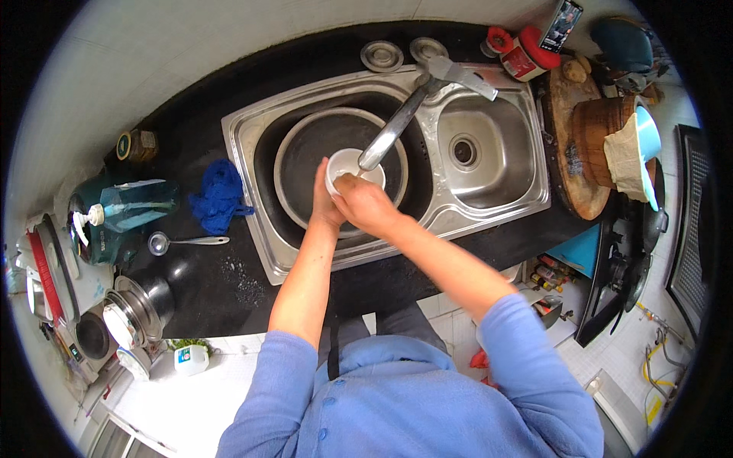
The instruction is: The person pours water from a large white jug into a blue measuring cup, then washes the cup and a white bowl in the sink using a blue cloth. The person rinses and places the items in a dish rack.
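Observation:
A small white bowl is held over the larger sink basin, right under the end of the metal faucet. My left hand wraps the bowl's left side. My right hand reaches over the near rim with its fingers inside the bowl; whether they hold anything in there is hidden. Beneath both hands, a wide round dark pan with a pale rim rests in the basin. A thin stream seems to run from the faucet tip into the bowl.
The smaller basin lies to the right, beside a round wooden board bearing a wooden bucket. Left of the sink are a blue cloth, a metal ladle, a pump bottle and stacked metal bowls. A red-lidded jar stands behind.

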The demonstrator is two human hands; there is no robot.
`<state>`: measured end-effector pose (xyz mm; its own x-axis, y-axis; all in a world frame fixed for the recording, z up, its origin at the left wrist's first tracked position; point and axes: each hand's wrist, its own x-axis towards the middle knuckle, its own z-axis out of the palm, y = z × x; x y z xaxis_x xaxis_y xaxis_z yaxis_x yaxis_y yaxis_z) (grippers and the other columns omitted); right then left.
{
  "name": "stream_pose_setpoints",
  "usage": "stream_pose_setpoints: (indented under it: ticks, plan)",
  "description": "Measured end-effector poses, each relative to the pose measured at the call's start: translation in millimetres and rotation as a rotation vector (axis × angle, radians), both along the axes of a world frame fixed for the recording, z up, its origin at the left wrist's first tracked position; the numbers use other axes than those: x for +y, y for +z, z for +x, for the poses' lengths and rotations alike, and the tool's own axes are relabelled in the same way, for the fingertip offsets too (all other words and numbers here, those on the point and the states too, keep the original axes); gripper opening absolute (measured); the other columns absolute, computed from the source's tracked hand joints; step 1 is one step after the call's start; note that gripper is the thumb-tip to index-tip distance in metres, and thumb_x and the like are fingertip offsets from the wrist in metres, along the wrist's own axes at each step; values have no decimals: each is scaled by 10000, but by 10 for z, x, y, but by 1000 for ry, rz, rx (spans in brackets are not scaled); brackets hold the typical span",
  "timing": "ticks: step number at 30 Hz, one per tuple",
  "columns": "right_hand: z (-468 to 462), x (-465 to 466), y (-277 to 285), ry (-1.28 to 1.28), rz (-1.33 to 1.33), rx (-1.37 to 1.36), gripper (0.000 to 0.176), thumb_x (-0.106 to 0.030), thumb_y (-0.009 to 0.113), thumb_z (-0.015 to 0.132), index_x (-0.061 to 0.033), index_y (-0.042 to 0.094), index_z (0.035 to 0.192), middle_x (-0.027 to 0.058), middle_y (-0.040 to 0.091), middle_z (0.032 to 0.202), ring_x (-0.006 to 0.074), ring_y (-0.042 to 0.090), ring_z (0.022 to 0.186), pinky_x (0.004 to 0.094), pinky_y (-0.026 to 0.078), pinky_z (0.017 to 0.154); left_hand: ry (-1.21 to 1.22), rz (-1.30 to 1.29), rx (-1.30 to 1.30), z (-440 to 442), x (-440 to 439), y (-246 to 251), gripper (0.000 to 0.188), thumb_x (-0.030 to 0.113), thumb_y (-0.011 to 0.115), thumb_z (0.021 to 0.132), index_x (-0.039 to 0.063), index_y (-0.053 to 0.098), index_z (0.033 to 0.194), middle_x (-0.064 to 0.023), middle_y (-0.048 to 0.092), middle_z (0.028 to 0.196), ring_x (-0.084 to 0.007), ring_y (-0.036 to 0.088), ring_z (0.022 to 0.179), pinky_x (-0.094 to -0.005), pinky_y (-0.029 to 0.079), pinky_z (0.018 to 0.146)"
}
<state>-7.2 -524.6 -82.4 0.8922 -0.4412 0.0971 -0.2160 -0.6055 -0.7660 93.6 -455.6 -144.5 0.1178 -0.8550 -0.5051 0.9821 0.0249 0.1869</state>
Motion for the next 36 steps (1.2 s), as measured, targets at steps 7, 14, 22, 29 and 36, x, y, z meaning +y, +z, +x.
stream_pose_setpoints:
  ticks: [7, 14, 22, 29, 36]
  plan:
    - [-214, -388, 181, 573, -360, 228, 118, -168, 606, 624, -54, 631, 605, 137, 628, 673, 303, 611, 775, 403, 460, 761, -152, 112, 199, -16, -29, 358, 600, 553, 402, 853, 75, 522, 1196, -138, 557, 1180, -306, 532, 1072, -453, 391, 957]
    - [-70, -362, -98, 231, -20, 347, 238, -155, 456, 779, -55, 647, 880, 165, 618, 956, 338, 611, 817, 413, 482, 754, -186, 163, 235, -269, 133, 236, 597, 586, 430, 832, 172, 465, 1261, -125, 471, 1279, -333, 447, 1165, -576, 344, 937]
    - [-695, -865, 379, -374, -122, -22, 135, -18, 599, 694, -63, 662, 806, 119, 638, 831, 295, 603, 804, 366, 478, 723, -192, 445, -936, -17, -100, 115, 520, 395, 643, 792, 103, 501, 1198, -97, 576, 1072, -238, 565, 970, -366, 440, 861]
    - [-1114, -1544, 558, -502, -828, 220, 545, -69, 561, 732, -45, 431, 1261, 71, 395, 1365, 268, 374, 1241, 412, 316, 983, -136, 449, -2376, 121, 176, 865, 739, 305, 793, 554, 134, 487, 1204, -118, 414, 1283, -340, 404, 1165, -428, 370, 947]
    - [-1227, -1441, 419, -463, -636, 447, 679, -35, 583, 694, -8, 355, 1333, 165, 348, 1394, 284, 351, 1281, 363, 325, 1036, -81, 49, -2427, 313, 564, 1614, 795, 309, 815, 452, 196, 509, 1178, -130, 400, 1273, -343, 412, 1063, -456, 385, 839]
